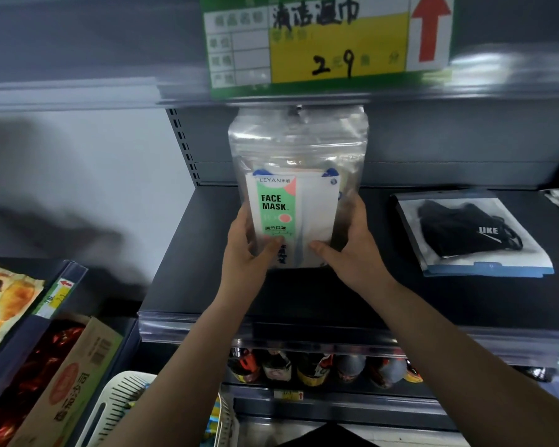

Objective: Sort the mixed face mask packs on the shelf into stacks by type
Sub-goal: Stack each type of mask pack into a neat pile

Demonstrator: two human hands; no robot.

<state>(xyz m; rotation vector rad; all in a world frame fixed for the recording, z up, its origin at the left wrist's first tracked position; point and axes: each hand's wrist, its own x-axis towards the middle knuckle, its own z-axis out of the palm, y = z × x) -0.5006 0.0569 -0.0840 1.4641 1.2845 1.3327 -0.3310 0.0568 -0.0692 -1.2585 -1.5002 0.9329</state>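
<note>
The clear mask pack point(296, 188) is gripped upright by the left hand point(246, 250) and right hand point(349, 246). The black mask stack point(471, 235) lies flat on the shelf point(207, 269), right of the pack, nearer the right hand.

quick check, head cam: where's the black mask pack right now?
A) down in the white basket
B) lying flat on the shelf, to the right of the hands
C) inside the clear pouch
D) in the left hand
B: the black mask pack lies flat on the dark shelf, apart from both hands; the left hand and right hand grip the clear pouch of white face mask packs instead.
</note>
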